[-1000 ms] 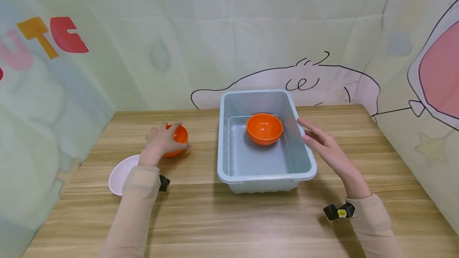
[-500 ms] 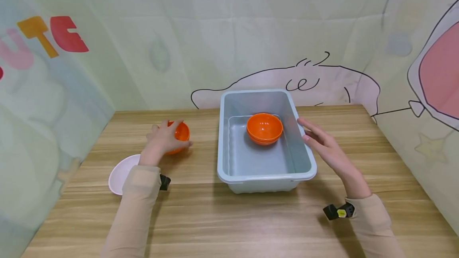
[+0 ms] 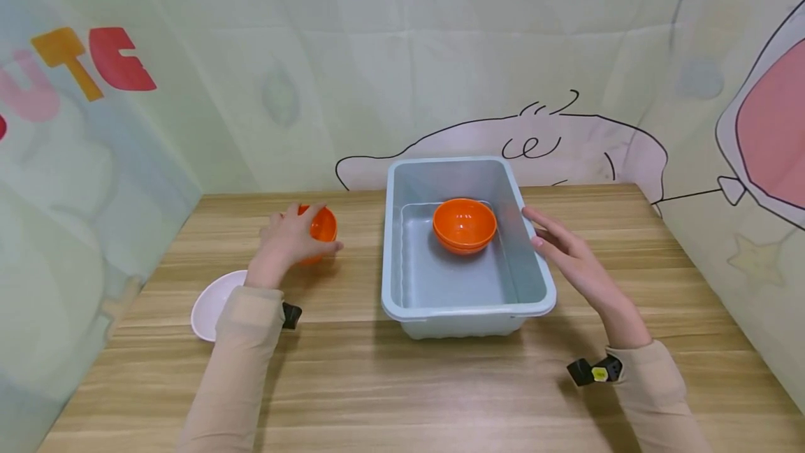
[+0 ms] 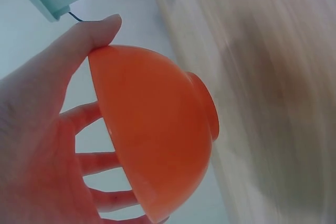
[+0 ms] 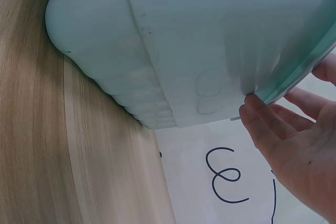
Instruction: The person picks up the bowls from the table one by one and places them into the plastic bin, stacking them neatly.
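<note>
My left hand (image 3: 286,240) grips an orange bowl (image 4: 155,124) by its rim, the thumb on one side and the fingers on the other. In the left wrist view the bowl hangs just above the table, and its shadow falls on the wood. My right hand (image 3: 569,257) touches the right rim of a light blue plastic tub (image 3: 468,313) with fairly straight fingers (image 5: 262,121). Inside the tub, toward the back, sits a stack of orange bowls (image 3: 464,224).
A pale pinkish-white dish (image 3: 214,306) lies on the wooden table (image 3: 352,390), partly hidden behind my left sleeve. Printed cloth (image 3: 302,75) hangs behind the table and along both sides.
My left hand has moved slightly up and to the right, and the orange bowl in its grip has come along. The right hand and the tub have stayed put.
</note>
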The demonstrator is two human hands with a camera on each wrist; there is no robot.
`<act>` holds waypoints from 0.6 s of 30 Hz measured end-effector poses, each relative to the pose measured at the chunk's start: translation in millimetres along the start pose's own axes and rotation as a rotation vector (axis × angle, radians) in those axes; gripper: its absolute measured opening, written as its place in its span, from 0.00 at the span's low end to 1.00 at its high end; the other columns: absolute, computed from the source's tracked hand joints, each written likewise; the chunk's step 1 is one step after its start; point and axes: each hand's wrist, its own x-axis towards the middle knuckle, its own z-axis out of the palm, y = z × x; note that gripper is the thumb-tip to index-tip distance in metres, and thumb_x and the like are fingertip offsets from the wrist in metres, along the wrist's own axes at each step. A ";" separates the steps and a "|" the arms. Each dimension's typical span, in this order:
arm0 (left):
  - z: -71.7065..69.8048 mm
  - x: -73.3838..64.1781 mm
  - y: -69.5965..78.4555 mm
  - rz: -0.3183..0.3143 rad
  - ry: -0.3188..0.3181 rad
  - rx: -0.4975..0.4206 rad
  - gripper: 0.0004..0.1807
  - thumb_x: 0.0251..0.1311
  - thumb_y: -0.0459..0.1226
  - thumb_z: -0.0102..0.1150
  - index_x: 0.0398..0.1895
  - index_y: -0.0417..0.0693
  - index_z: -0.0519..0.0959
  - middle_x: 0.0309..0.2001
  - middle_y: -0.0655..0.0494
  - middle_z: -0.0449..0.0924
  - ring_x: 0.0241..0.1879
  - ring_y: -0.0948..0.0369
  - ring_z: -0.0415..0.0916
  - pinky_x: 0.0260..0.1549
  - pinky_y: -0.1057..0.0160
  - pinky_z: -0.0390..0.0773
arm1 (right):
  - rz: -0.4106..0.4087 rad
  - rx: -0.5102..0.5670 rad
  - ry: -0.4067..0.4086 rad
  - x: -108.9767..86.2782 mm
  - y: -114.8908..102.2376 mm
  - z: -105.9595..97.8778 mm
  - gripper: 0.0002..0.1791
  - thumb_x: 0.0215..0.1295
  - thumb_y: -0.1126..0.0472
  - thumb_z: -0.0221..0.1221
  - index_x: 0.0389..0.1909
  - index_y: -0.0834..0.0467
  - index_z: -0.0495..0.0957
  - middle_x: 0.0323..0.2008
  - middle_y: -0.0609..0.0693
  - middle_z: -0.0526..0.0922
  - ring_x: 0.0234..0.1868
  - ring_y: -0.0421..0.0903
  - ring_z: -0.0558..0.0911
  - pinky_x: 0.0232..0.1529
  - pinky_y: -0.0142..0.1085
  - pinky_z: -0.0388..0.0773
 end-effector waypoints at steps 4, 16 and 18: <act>-4.2 -0.1 4.8 0.011 0.017 0.007 0.47 0.50 0.61 0.61 0.73 0.57 0.57 0.65 0.36 0.59 0.57 0.34 0.60 0.49 0.35 0.67 | 0.000 0.019 -0.002 -0.4 0.1 0.2 0.28 0.75 0.54 0.45 0.74 0.47 0.56 0.76 0.51 0.54 0.70 0.59 0.65 0.66 0.58 0.63; -15.8 -0.2 18.6 0.042 0.040 -0.010 0.47 0.50 0.60 0.62 0.73 0.58 0.57 0.68 0.36 0.56 0.60 0.33 0.57 0.50 0.32 0.67 | -0.001 0.017 -0.002 -0.4 -0.2 0.0 0.28 0.75 0.54 0.45 0.74 0.48 0.56 0.75 0.51 0.54 0.70 0.59 0.65 0.66 0.58 0.63; -17.8 -0.8 21.3 0.046 0.054 -0.020 0.47 0.50 0.60 0.63 0.73 0.59 0.57 0.69 0.37 0.55 0.61 0.33 0.56 0.51 0.32 0.66 | 0.001 0.023 -0.003 -0.4 -0.2 0.2 0.28 0.75 0.53 0.45 0.74 0.47 0.56 0.76 0.51 0.54 0.70 0.59 0.64 0.66 0.59 0.62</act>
